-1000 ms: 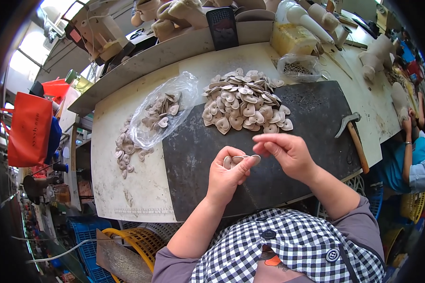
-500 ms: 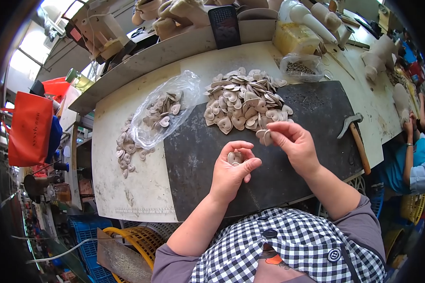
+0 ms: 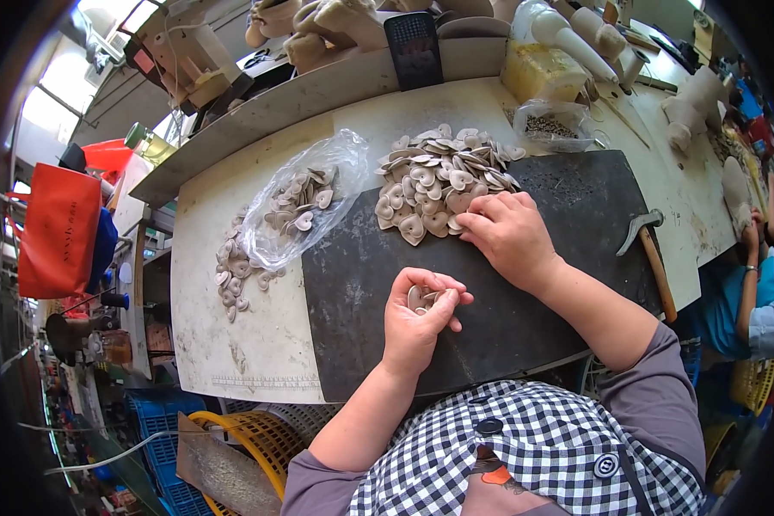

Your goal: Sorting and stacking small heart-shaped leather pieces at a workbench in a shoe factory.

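Observation:
Cupped over the dark mat, my left hand (image 3: 421, 318) is closed around a few small beige heart-shaped pieces (image 3: 420, 298), their edges showing between thumb and fingers. My right hand (image 3: 512, 236) reaches to the front right side of a heaped pile of the same heart-shaped pieces (image 3: 430, 181). Its fingers are bent together, with the tips against pieces at the pile's edge. What lies between those fingertips is hidden.
A clear plastic bag (image 3: 340, 193) with more hearts lies left of the pile, and loose hearts (image 3: 232, 275) spread beside it. A hammer (image 3: 649, 254) rests on the right of the black mat (image 3: 361, 318). A small bag of dark bits (image 3: 552, 125) sits behind. Another person's arm (image 3: 748, 279) shows far right.
My right hand, which held heart-shaped pieces apart from the pile, has moved up and left onto the pile's edge. My left hand has closed a little more over its pieces.

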`<state>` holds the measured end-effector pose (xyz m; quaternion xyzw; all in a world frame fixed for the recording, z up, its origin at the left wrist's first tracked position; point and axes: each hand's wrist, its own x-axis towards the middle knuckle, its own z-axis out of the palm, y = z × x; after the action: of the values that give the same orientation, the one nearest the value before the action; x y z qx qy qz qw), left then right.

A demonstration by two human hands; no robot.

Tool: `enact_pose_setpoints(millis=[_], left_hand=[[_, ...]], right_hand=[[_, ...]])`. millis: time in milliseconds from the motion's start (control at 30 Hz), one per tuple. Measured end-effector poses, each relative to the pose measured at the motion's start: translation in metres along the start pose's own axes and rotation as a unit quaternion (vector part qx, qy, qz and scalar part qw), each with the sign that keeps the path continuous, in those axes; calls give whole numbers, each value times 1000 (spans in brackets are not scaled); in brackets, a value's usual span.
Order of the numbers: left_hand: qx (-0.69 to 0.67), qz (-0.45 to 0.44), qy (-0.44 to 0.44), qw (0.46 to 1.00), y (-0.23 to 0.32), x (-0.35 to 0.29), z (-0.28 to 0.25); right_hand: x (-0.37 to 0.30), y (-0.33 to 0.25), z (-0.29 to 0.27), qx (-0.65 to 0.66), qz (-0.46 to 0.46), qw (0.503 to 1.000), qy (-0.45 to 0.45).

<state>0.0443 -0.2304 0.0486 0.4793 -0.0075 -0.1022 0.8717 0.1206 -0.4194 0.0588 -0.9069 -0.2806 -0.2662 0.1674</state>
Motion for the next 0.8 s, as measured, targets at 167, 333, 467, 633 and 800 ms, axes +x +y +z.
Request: enact_pose_setpoints(millis=[167, 333, 467, 633, 800], left_hand=[[39, -11, 16, 999, -1, 2, 0], [118, -47, 51, 991, 11, 7, 10], [209, 17, 50, 976, 8, 9, 9], [352, 187, 80, 914, 3, 6, -5], [45, 14, 104, 993, 28, -1, -17]], right_hand=[[-11, -9, -22, 293, 178, 939, 3], [-29, -21, -29, 470, 278, 836, -59], [-34, -28, -31, 341, 164, 924, -57], [-41, -32, -25, 282, 123, 948, -79], [-48, -36, -20, 236, 81, 966, -61]])
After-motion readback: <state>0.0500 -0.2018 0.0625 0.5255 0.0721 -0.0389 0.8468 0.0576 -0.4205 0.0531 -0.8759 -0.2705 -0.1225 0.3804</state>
